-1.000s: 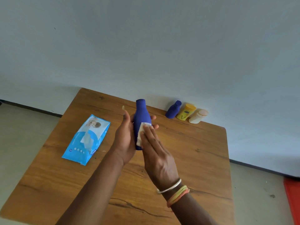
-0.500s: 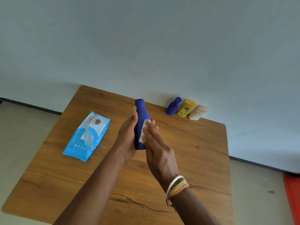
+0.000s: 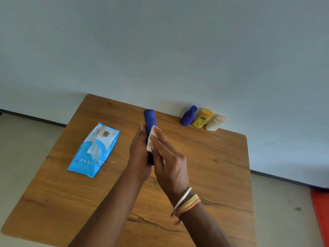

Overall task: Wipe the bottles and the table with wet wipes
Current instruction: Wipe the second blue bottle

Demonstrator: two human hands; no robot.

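Blue bottle stands mid-frame, fingers of the left hand curled round it; right hand presses a wet wipe on its side, fingers straight; seemingly unwiped yet: small blue bottle, yellow bottle, cream bottle upper right, and the tabletop.
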